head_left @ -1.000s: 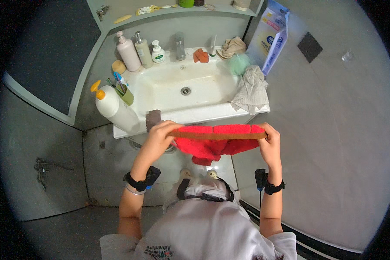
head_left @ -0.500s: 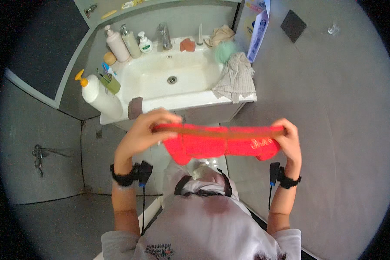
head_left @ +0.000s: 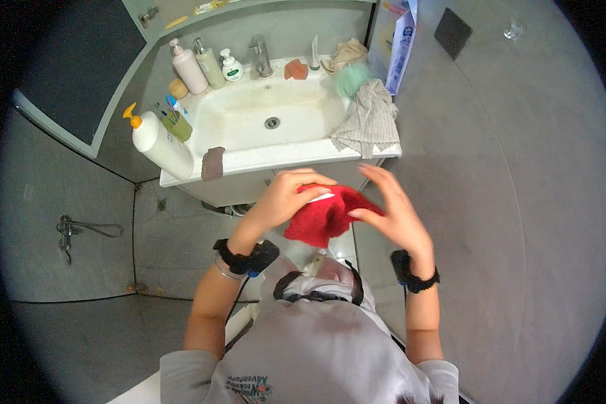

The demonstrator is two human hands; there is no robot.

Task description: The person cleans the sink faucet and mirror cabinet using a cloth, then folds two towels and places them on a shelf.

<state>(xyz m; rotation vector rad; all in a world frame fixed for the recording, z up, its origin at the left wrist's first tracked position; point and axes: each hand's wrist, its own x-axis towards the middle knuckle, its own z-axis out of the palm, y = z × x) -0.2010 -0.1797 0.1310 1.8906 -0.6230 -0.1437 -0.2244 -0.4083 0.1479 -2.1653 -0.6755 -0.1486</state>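
Note:
A piece of soft red fabric (head_left: 323,219) hangs bunched in front of my waist, short of the sink's front edge; its exact kind cannot be made out. A small white patch shows near its top. My left hand (head_left: 286,198) is closed on its upper left side, thumb in front and fingers behind. At the other side, my right hand (head_left: 394,215) has its fingers stretched out and apart, with the thumb against the fabric's right edge. Both wrists wear black bands with small black devices.
Beyond my hands is a white sink (head_left: 249,161). Pump bottles (head_left: 190,71), a large white bottle (head_left: 158,145) and a green toothbrush cup (head_left: 176,126) line its left and back. A grey cloth (head_left: 370,121) drapes over the right corner; a brown cloth (head_left: 213,163) lies at the front edge.
The red fabric, earlier stretched wide between both hands, is now bunched up small. My hands have come closer together, and the right hand's fingers have spread.

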